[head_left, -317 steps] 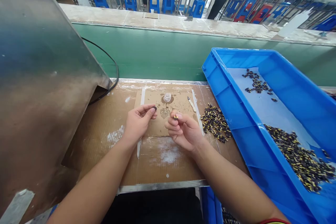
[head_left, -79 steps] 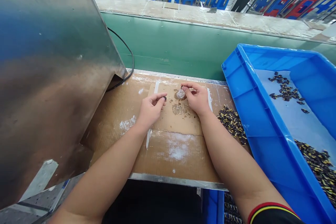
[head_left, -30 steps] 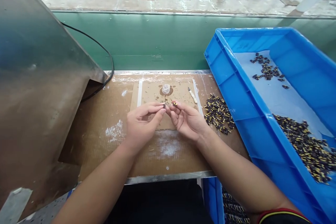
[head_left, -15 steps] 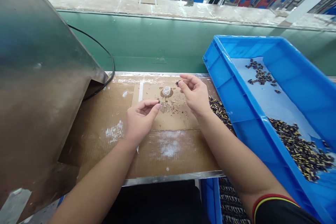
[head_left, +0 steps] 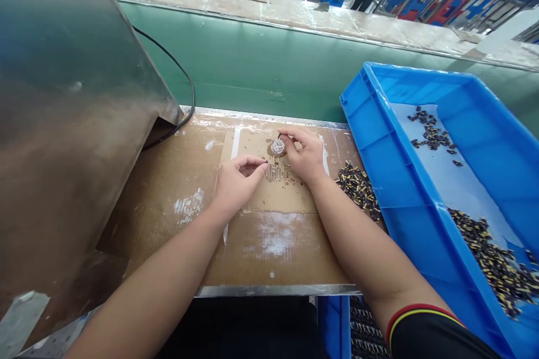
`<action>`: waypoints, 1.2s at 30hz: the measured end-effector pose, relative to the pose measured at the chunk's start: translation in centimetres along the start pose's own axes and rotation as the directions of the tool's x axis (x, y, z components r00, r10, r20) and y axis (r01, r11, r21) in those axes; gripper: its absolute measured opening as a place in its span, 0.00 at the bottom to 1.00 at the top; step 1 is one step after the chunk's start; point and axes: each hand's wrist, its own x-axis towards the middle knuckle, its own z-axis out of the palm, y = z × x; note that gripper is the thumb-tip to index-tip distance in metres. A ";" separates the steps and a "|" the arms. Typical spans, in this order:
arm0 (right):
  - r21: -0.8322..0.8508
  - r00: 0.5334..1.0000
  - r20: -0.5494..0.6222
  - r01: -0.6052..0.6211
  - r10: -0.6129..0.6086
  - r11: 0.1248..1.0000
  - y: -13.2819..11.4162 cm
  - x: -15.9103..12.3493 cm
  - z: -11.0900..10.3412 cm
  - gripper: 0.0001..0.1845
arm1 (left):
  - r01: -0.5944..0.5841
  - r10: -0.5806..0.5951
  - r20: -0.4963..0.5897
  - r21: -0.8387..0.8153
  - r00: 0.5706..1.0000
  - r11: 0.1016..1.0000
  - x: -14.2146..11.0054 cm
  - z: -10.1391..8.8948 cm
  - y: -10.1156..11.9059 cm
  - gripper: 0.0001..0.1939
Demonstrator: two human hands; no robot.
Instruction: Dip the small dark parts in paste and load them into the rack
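My left hand [head_left: 238, 180] rests on the cardboard mat [head_left: 252, 219], thumb and forefinger pinched on a small dark part. My right hand [head_left: 304, 152] reaches forward, its fingertips pinched on a tiny part right at the small clear round cup [head_left: 277, 147] that stands on a dark stained spot. A loose heap of black-and-yellow small parts [head_left: 357, 188] lies on the mat just right of my right wrist.
A big blue crate [head_left: 370, 140] on the right holds two more batches of the same parts on a pale sheet. A slanted steel housing [head_left: 71, 95] fills the left, with a black cable [head_left: 185, 90] behind it. A green conveyor wall runs across the back.
My right hand moved left and down from above the mat to the clear cup. The left hand stayed put, still pinching its part. The view shifted slightly.
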 end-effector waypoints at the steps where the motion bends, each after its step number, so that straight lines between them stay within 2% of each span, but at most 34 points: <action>1: -0.003 1.000 -0.003 0.007 -0.007 1.000 0.0 -0.1 0.0 0.11 | 0.004 -0.004 -0.003 -0.002 1.000 1.000 0.0 0.0 0.0 0.11; 10: -0.027 0.997 -0.035 0.061 -0.062 0.998 0.5 -0.3 0.1 0.11 | 0.002 -0.002 0.006 0.022 1.000 1.000 0.0 0.0 0.2 0.11; 16: -0.052 0.989 -0.050 0.139 -0.142 0.989 0.8 -0.2 0.3 0.11 | -0.004 0.003 0.009 0.014 1.000 1.000 -0.1 0.0 0.1 0.10; 29: -0.048 0.985 -0.052 0.161 -0.163 0.986 0.8 0.0 0.5 0.11 | -0.014 0.014 0.010 0.019 1.000 1.000 -0.1 0.1 -0.3 0.11; 33: -0.039 0.988 -0.102 0.116 -0.119 0.992 0.7 0.0 0.6 0.10 | -0.008 0.008 0.006 0.008 1.000 1.000 0.0 0.0 -0.1 0.10; 36: 0.029 0.981 -0.196 0.023 -0.017 0.999 0.3 0.0 0.4 0.07 | -0.001 0.001 -0.004 -0.037 1.000 0.999 0.1 -0.1 0.1 0.10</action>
